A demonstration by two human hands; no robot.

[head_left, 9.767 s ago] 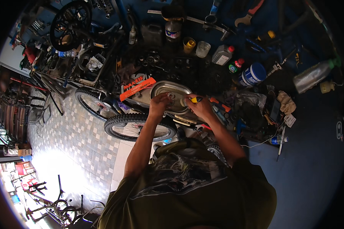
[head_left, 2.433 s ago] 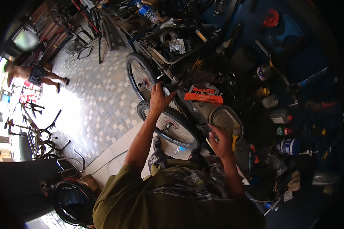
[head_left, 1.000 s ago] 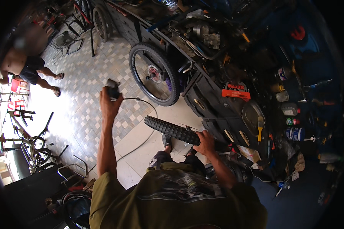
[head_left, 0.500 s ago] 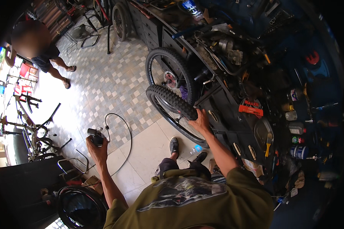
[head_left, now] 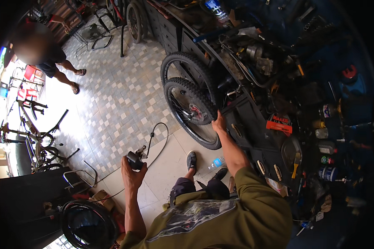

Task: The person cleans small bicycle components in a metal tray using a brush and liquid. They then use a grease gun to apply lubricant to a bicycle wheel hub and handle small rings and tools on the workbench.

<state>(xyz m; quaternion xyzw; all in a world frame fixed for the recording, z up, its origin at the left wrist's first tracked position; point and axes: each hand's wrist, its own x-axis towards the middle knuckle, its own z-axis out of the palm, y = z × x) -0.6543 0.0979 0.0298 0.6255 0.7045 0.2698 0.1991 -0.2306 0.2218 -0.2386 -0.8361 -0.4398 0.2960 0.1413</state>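
Note:
My left hand (head_left: 132,173) is wrapped round a black handheld tool (head_left: 135,160) with a metal fitting and a thin hose (head_left: 166,137) that loops over the floor. My right hand (head_left: 219,123) grips the right side of a knobby-tyred bicycle wheel (head_left: 174,106) with a red-centred disc. This wheel overlaps a second wheel (head_left: 176,58) that stands against the dark drawer cabinet (head_left: 251,124); whether the two touch I cannot tell. On the cabinet top, by my right arm, are a metal tray (head_left: 289,151), a yellow-handled brush (head_left: 296,166) and an orange packet (head_left: 278,126).
Another person (head_left: 54,66) stands at the upper left on the tiled floor. A bicycle frame (head_left: 33,128), a metal tube stand (head_left: 79,178) and stacked wheels (head_left: 87,222) are on the left. A plastic bottle (head_left: 216,164) lies near my shoes. Tools and containers crowd the bench at right.
Over the last second my right hand has moved the wheel up and away from me, alongside the standing wheel. My left hand, holding the tool, dropped lower and then shifted rightward.

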